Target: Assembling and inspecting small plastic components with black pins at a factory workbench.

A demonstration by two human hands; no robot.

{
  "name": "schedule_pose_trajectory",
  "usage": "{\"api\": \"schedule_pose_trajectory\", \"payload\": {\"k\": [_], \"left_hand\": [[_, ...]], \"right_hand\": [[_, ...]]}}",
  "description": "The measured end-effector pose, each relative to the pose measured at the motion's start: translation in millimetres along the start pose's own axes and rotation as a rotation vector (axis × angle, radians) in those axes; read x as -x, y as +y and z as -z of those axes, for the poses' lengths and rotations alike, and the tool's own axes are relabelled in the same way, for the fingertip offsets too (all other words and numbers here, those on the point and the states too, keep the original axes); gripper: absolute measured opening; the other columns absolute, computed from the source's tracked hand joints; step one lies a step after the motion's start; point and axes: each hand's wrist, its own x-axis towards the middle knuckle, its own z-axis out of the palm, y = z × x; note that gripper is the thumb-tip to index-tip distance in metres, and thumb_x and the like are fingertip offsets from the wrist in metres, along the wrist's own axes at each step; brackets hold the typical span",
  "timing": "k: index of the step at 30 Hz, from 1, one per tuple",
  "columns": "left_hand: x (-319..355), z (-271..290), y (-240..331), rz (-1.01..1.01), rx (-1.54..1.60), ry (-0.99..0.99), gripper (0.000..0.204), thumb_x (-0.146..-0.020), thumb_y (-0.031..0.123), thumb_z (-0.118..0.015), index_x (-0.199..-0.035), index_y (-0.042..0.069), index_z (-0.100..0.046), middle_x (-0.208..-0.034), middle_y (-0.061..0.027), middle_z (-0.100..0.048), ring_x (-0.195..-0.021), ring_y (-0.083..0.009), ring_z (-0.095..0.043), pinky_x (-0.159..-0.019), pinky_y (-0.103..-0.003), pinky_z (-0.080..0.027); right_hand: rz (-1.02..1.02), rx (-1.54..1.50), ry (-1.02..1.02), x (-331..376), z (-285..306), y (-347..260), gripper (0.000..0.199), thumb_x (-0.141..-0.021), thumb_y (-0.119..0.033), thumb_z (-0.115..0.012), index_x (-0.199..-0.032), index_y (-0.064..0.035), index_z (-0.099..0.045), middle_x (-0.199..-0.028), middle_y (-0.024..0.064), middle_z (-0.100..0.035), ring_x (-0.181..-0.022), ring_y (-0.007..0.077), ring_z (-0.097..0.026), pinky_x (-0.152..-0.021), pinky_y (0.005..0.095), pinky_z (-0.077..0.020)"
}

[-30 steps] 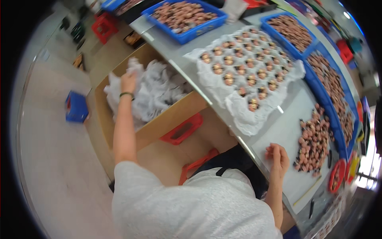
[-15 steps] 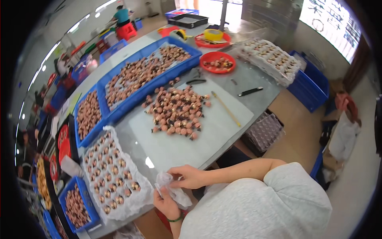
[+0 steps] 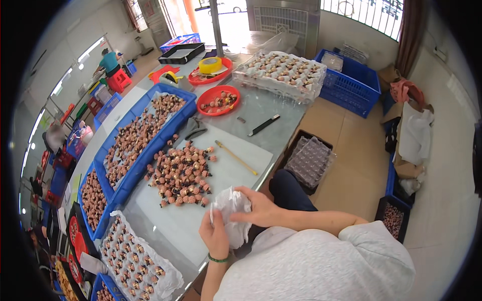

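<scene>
A crumpled, thin white sheet [image 3: 235, 200], like tissue or soft film, is gathered between my hands at the table's near edge. My left hand [image 3: 215, 235], with a green band at its wrist, pinches its left side. On its right side the fingers of my right hand [image 3: 257, 206] close over the sheet. Just beyond them a heap of small pink-and-dark figurines [image 3: 182, 173] lies on a pale work mat [image 3: 241, 173]. To the left, a white-lined tray [image 3: 168, 273] holds rows of similar figurines in its pockets.
Blue bins [image 3: 128, 188] full of figurines line the far left. Beyond the mat are a red dish [image 3: 218, 113], a thin stick [image 3: 236, 157], a black-handled tool [image 3: 263, 125] and another filled tray [image 3: 278, 93]. Clear trays [image 3: 309, 158] sit in a box below the table's right edge.
My view has swung to the right, so the table sits farther left. My hands have spread the white sheet wider and raised it.
</scene>
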Motion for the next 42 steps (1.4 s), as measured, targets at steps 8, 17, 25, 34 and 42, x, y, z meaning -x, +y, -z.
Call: {"api": "schedule_pose_trajectory", "payload": {"k": [8,17,25,34,42], "left_hand": [[-55.7,-99.2,19.3,0.311,0.777,0.022,0.025,-0.092,0.024,-0.046,-0.096,0.001,-0.056,-0.094,-0.0045,-0.061,-0.084,-0.012,-0.057,-0.074,-0.026,-0.046],[-105.2,-202.9,22.5,0.189,0.637,-0.259,0.03,-0.089,0.03,-0.051,-0.101,0.002,-0.053,-0.085,0.0007,-0.055,-0.075,-0.0092,-0.051,-0.068,-0.023,-0.042],[-137.6,-253.6,44.2,0.379,0.577,-0.39,0.027,-0.083,0.014,-0.06,-0.102,-0.003,-0.056,-0.096,-0.0069,-0.061,-0.085,-0.0146,-0.058,-0.075,-0.028,-0.046],[-137.2,-322.8,60.9,0.393,0.804,-0.402,0.024,-0.087,0.02,-0.055,-0.099,0.0,-0.058,-0.093,-0.0053,-0.061,-0.08,-0.0128,-0.058,-0.069,-0.025,-0.046],[-127.2,-344.4,46.3,0.053,0.409,-0.752,0.023,-0.085,0.022,-0.059,-0.096,0.002,-0.061,-0.077,0.0045,-0.057,-0.067,-0.002,-0.048,-0.058,-0.018,-0.039]], "right_hand": [[-0.003,-0.519,0.422,28.4,121.0,61.5,0.028,-0.076,-0.006,-0.066,-0.101,0.0023,-0.057,-0.089,0.0044,-0.061,-0.079,0.0088,-0.057,-0.071,0.0228,-0.046],[0.027,-0.806,0.786,37.7,209.7,67.8,0.015,-0.08,-0.014,-0.065,-0.076,-0.0061,-0.053,-0.07,-0.0005,-0.056,-0.062,0.0061,-0.052,-0.057,0.022,-0.0439],[0.06,-0.493,0.991,61.9,280.5,97.3,0.017,-0.08,-0.014,-0.064,-0.07,-0.009,-0.051,-0.067,-0.0005,-0.056,-0.059,0.0059,-0.051,-0.054,0.0188,-0.0392],[0.022,-0.093,1.141,87.0,340.1,128.0,0.023,-0.082,-0.027,-0.061,-0.081,-0.004,-0.059,-0.065,0.0027,-0.056,-0.061,0.0087,-0.05,-0.058,0.0229,-0.0388],[0.116,-0.15,0.809,50.4,339.8,93.2,0.024,-0.08,-0.026,-0.065,-0.086,-0.003,-0.06,-0.066,-0.0047,-0.052,-0.058,0.0031,-0.043,-0.052,0.0183,-0.0334]]}}
